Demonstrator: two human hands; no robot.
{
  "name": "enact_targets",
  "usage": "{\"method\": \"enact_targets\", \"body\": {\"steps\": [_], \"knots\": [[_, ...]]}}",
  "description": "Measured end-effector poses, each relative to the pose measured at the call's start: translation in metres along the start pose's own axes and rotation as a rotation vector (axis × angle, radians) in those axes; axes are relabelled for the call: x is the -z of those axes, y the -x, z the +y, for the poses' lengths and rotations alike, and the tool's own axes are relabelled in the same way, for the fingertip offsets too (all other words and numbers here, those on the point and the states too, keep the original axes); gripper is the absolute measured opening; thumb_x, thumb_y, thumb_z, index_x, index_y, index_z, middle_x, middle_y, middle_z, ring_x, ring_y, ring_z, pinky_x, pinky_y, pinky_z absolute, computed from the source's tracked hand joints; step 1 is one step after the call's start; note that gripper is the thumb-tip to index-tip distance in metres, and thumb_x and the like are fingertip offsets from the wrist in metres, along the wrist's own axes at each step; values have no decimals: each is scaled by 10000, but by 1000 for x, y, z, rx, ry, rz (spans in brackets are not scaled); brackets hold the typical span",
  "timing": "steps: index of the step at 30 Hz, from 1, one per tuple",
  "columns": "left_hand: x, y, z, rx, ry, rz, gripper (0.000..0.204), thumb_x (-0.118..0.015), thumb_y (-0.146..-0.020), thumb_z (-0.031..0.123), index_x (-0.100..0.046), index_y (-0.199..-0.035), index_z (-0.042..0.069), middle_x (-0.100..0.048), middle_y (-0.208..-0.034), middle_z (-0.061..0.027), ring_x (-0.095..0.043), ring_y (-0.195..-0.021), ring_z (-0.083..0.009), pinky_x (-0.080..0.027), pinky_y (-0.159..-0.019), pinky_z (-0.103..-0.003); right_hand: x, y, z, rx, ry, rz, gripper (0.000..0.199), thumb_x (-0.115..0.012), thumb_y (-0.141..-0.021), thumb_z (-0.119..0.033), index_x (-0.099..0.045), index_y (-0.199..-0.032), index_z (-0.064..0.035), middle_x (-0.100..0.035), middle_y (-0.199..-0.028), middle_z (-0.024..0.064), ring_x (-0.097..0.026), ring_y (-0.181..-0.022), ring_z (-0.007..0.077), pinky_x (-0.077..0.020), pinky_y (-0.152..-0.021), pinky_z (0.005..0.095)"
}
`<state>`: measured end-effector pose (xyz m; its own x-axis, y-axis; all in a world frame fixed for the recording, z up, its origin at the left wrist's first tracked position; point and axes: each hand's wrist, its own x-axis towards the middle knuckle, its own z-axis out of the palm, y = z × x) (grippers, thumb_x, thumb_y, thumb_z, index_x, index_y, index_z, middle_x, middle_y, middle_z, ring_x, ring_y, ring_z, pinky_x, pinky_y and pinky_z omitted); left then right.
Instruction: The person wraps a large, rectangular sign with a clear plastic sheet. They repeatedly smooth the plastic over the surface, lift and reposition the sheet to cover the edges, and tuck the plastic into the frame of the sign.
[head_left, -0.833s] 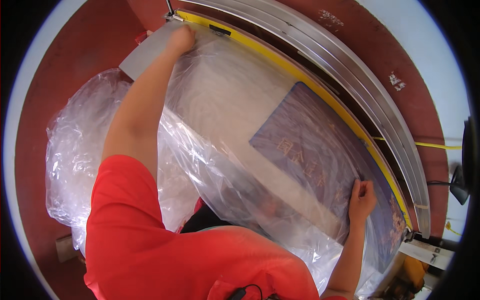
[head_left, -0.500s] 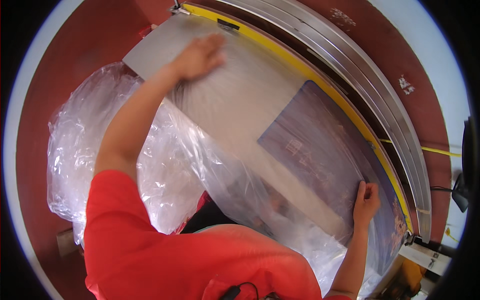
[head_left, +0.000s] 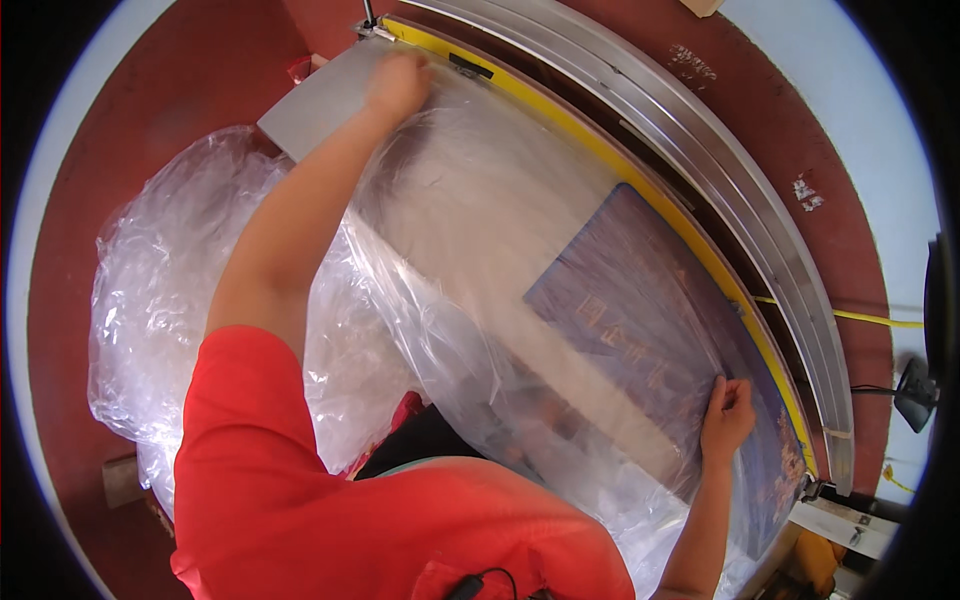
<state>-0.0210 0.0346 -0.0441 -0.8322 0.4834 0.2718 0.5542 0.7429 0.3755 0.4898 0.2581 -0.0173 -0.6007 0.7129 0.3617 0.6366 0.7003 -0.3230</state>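
**Clear film over a grey panel on a red floor**

The floor (head_left: 150, 120) is dark red; a yellow-edged metal rail (head_left: 700, 190) curves just beyond both hands. The grey panel (head_left: 480, 230) spans between them, a dark purple sheet (head_left: 640, 320) lying on it. The left hand (head_left: 398, 85) presses closed fingers on the clear plastic film (head_left: 450, 300) at the far corner. The right hand (head_left: 728, 420) pinches the film. Crumpled film (head_left: 160, 300) lies below the left arm.
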Motion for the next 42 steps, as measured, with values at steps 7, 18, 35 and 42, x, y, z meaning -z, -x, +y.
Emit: {"method": "enact_targets", "body": {"steps": [7, 18, 35, 42], "knots": [[5, -38, -13, 133, -6, -251, 378, -549, -727, 381, -571, -821, 16, -571, -740, -107, -546, -702, -217, -431, -633, -316, -1, 1, 3, -1, -31, -3, 198, -558, -763, -147, -438, -642, -47, -402, -506, 52, -386, -444, 159, -309, -435, 281], [-19, -36, -32, -179, -558, 1, 246, -384, -808, 194, -552, -806, 14, -575, -823, -176, -567, -768, -309, -459, -652, -397, 12, 6, 0, -39, -115, -150, 164, -584, -737, -165, -480, -689, -47, -468, -538, 47, -444, -471, 150, -342, -442, 275], [-11, -60, -200, 20, -544, 119, 381, -316, -839, 375, -490, -1030, 94, -532, -1007, -150, -497, -929, -344, -396, -769, -418, 283, 65, 57, 401, 853, 695, 341, -483, -799, -283, -463, -1013, -18, -496, -966, 96, -457, -852, 218, -356, -755, 329], [-10, -55, -193, 52, -521, 40, 421, -316, -832, 400, -465, -1080, 94, -517, -1032, -152, -483, -934, -358, -382, -783, -420, 123, 121, 177, -259, 492, -201, 607, -436, -771, -415, -274, -1256, -89, -250, -1307, 116, -180, -1221, 311, -113, -982, 460]]}}
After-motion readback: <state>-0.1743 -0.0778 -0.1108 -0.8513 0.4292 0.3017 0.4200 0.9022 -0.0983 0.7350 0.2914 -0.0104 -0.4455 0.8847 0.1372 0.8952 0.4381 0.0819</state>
